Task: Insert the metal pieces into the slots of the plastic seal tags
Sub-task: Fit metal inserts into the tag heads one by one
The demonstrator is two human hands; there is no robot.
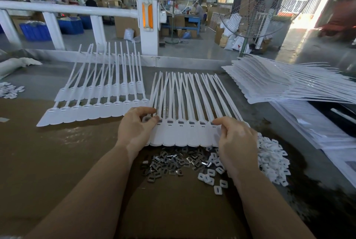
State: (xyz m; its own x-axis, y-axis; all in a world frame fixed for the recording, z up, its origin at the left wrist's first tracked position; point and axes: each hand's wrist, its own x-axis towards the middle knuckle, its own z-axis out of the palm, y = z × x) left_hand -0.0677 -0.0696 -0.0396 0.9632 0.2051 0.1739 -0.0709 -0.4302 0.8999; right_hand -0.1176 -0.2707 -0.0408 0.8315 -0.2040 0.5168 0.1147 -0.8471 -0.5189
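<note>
Both hands are gripping one joined strip of white plastic seal tags (185, 134), flat scalloped bodies with long thin tails fanning away. Left hand (134, 128) is pinching the strip's left end, thumb and fingers curled round the edge; right hand (238, 142) is pinching the right end, fingers curled over the top. Small rectangular slots along the strip are showing dark grey inserts. Just below the strip, a loose pile of shiny stamped metal pieces (169, 163) is lying on brown cardboard (57, 161). Beside it on the right, a heap of small white plastic caps (269, 161), each a rounded rectangle with a hole. Two more tag strips (92, 103) are lying flat on the left, a thick stack of strips (269, 84) on the right. A wire-cage fan (258, 7) is standing behind.
</note>
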